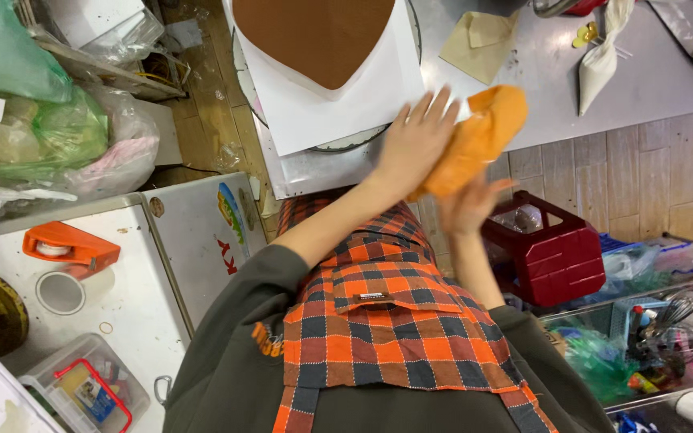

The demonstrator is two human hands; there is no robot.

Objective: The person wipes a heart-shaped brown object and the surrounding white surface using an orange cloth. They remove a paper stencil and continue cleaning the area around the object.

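I hold a soft orange bag [479,136], shaped like a filled piping bag, between both hands in front of my checked apron. My left hand [417,143] lies flat on its upper side with fingers spread. My right hand [467,204] cups it from below, partly hidden by the bag. Just beyond them, a brown heart-shaped cake [318,36] rests on white paper [338,108] atop a round turntable at the near edge of a steel table [563,96].
A white piping bag [599,60] and a folded beige paper [479,40] lie on the steel table. A red box [551,256] sits at the right below it. At the left are a white counter with an orange tape dispenser [70,244], a clear tub [82,389], and plastic bags [34,120].
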